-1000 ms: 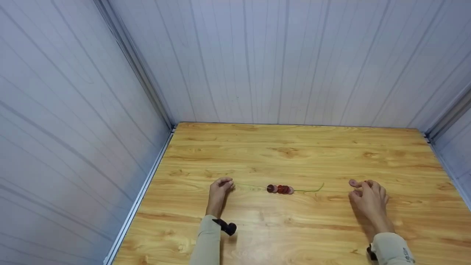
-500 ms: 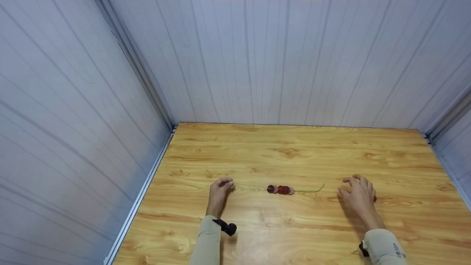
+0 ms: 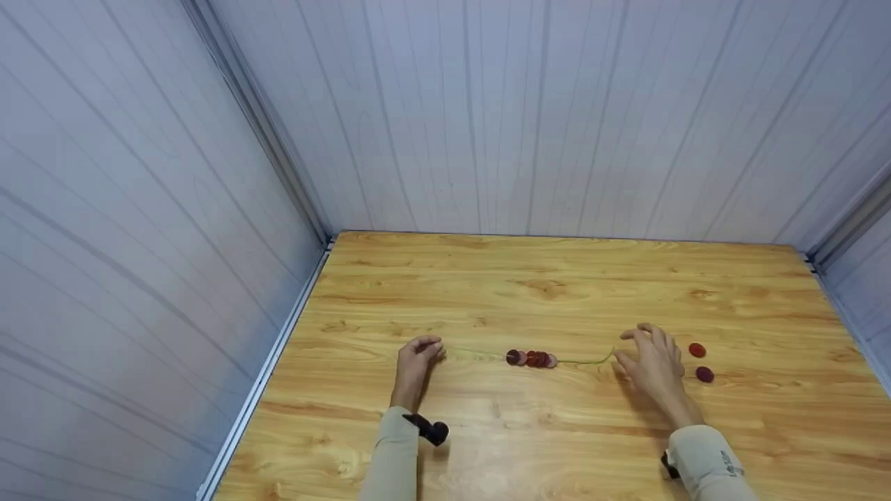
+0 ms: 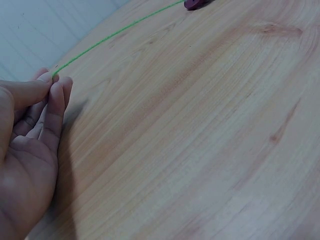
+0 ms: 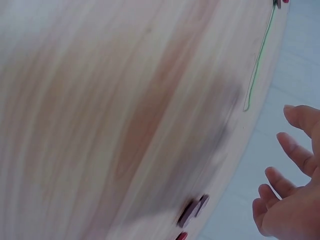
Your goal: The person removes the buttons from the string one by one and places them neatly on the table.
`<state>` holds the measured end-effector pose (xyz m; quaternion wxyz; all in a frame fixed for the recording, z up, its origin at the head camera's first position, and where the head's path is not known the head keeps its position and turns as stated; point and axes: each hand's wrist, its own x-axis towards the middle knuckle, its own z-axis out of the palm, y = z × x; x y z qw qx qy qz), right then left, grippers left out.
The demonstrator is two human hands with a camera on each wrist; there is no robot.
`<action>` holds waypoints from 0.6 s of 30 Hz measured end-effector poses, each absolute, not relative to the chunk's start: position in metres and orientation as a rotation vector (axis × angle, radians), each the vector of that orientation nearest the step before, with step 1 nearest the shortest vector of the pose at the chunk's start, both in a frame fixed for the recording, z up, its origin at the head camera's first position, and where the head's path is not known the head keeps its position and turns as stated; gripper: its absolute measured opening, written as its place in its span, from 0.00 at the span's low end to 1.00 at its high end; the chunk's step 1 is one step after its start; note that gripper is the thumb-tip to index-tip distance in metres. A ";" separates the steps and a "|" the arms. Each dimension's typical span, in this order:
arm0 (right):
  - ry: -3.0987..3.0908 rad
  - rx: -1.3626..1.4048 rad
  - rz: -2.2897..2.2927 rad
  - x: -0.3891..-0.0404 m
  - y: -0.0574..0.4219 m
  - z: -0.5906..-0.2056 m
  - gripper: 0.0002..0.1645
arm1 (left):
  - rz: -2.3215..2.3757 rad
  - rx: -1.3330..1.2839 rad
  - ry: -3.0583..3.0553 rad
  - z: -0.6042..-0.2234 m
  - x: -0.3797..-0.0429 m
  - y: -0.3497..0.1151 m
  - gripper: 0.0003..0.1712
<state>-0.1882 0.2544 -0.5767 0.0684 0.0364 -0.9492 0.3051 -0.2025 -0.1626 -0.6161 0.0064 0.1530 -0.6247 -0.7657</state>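
A green string (image 4: 112, 36) runs sideways over the table, with several round buttons (image 3: 532, 358) in dark red, red and pink overlapping in a row along its middle. My left hand (image 3: 415, 362) pinches the string's left end between thumb and fingertips. My right hand (image 3: 653, 365) hovers beside the string's loose right end, its fingers spread with nothing between them. Just right of this hand lie a red button (image 3: 697, 350) and a dark red button (image 3: 704, 374). In the right wrist view two dark buttons (image 5: 188, 213) and part of a red one show below the hand (image 5: 295, 175).
The wood-grain table (image 3: 543, 285) meets a pale panelled wall (image 3: 501, 125) at its back edge, with more panels at left and right. A black wrist camera (image 3: 433, 433) sticks out from the left sleeve.
My right hand has moved left, toward the string's loose end, uncovering the red and dark red buttons. The pink button seen beside its fingers earlier is now out of sight. My left hand stays put.
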 end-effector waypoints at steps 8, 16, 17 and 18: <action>-2.862 0.182 0.923 -0.192 0.237 -0.581 0.19 | -2.387 0.482 -1.958 -0.616 -0.202 -0.163 0.12; -2.851 0.250 0.942 -0.192 0.218 -0.585 0.18 | -2.382 0.490 -1.959 -0.616 -0.204 -0.163 0.10; -2.851 0.257 0.941 -0.192 0.216 -0.585 0.18 | -2.383 0.489 -1.959 -0.616 -0.204 -0.163 0.10; -2.850 0.265 0.937 -0.192 0.213 -0.585 0.18 | -2.385 0.486 -1.958 -0.617 -0.204 -0.163 0.10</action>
